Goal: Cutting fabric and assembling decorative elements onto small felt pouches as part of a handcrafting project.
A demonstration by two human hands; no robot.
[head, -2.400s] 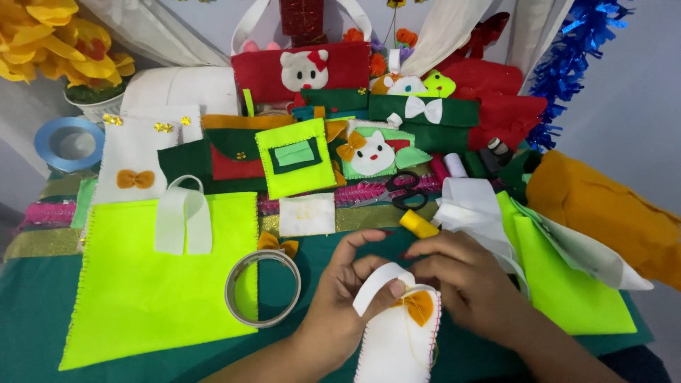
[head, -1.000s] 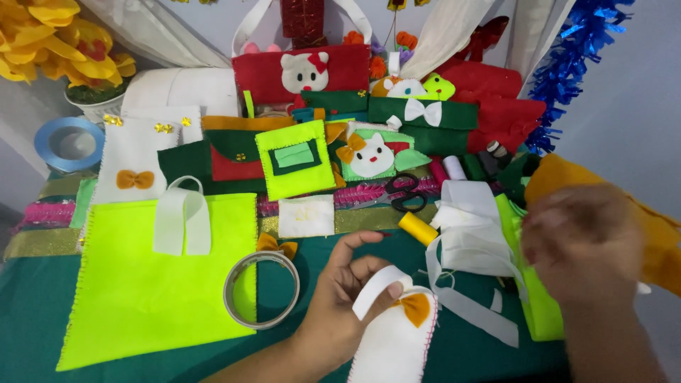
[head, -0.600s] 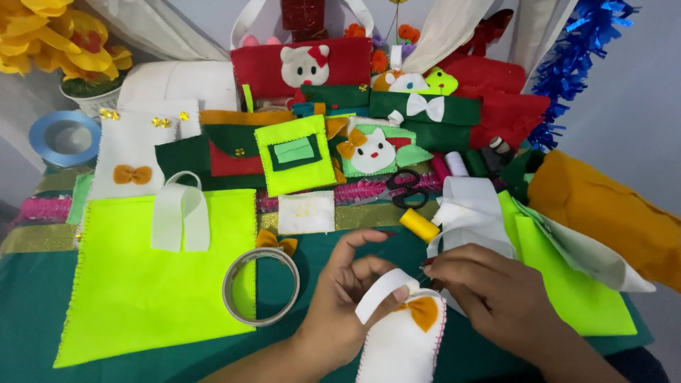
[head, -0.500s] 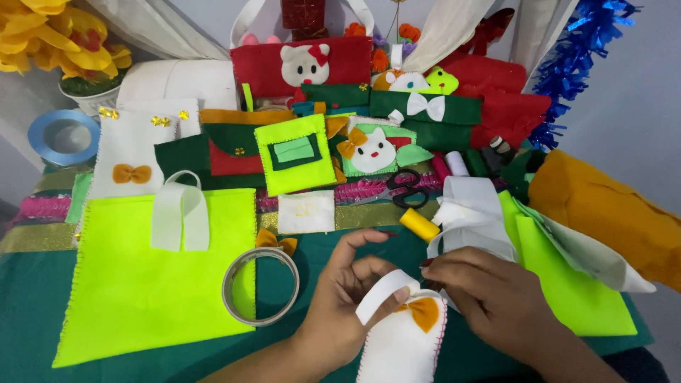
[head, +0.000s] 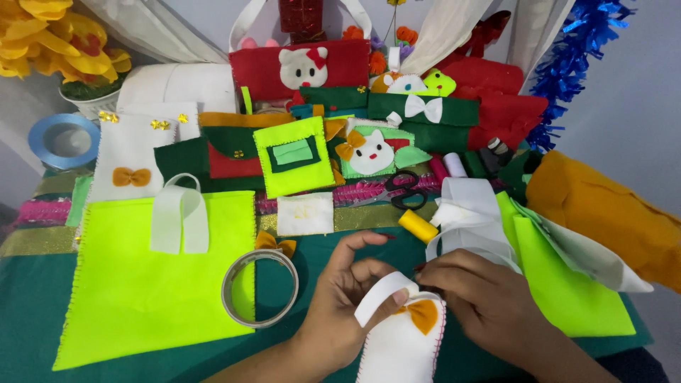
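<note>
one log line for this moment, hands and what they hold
left hand: pinches white strap | right hand: on small white felt bag, orange bow | nearby: tape ring, neon green bag

My left hand [head: 340,305] and right hand [head: 489,305] on small white felt pouch [head: 401,347], clear tape roll [head: 259,287] left of it, large neon-yellow felt bag [head: 142,284] further left, black-handled scissors [head: 401,190] behind.

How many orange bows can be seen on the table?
4: one bow on the small white bag between the hands, one on the white bag at left, one loose by the tape ring, one on the cat patch. Others may be hidden.
</note>
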